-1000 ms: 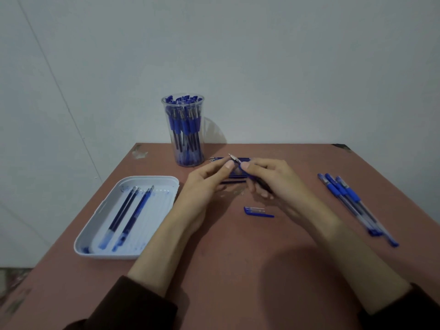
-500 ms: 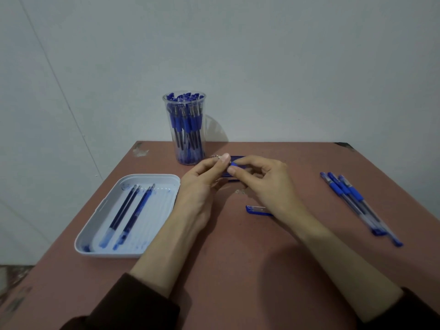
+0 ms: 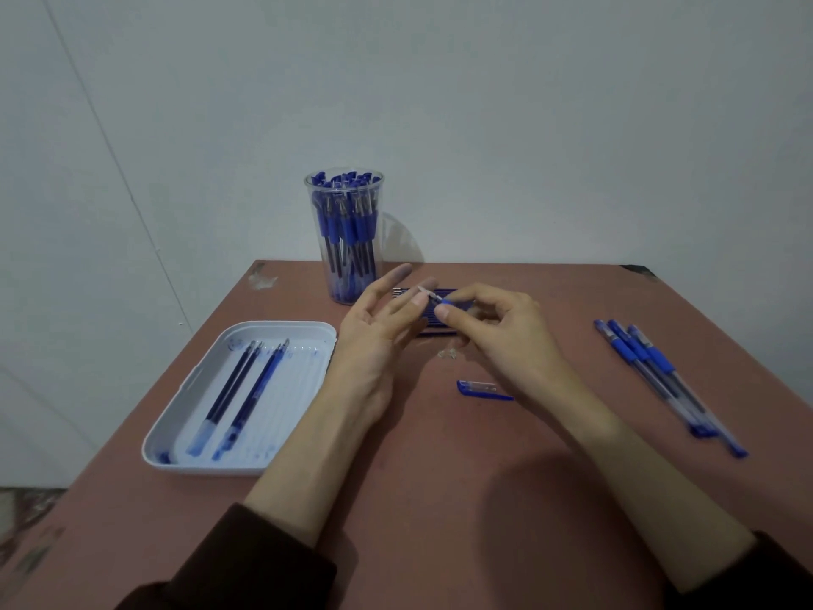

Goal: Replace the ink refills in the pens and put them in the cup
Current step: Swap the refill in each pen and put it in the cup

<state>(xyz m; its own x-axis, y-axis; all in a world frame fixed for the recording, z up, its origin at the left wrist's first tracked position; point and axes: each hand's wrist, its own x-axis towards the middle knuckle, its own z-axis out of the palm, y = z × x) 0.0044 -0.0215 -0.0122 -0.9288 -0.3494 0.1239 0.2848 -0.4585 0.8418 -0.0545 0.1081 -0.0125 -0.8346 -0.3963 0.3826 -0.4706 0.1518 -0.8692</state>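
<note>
Just in front of the cup [image 3: 343, 239], above the table [image 3: 440, 486], the right hand [image 3: 501, 332] pinches a pen [image 3: 436, 298] by its blue grip section. Thumb and forefinger are pressed together on it, and the metal tip points back toward the cup. The left hand [image 3: 374, 341] is open beside it, its fingers [image 3: 402, 271] straight and spread. One fingertip seems to touch the tip, though the view is too small to be sure.

A loose blue cap [image 3: 481, 388] lies nearer the person than the cup, just under the right wrist. A dark blue box [image 3: 435, 331] sits behind the hands, close to the cup's base. Left of the cup and nearer the person, a white tray [image 3: 246, 328] holds two bare refills [image 3: 233, 389]. Well to the cup's right lies a small bundle of capped pens [image 3: 651, 372].

The pen should be light, stiff and slim, with a smooth clear barrel that could roll or slip. The rubbery grip section is the surest place to hold it. The fine tip looks like the delicate part and may smear ink, so it is best left untouched. The cup is already crowded with pens, so I judge this one will need capping and then a straight drop into a gap.
</note>
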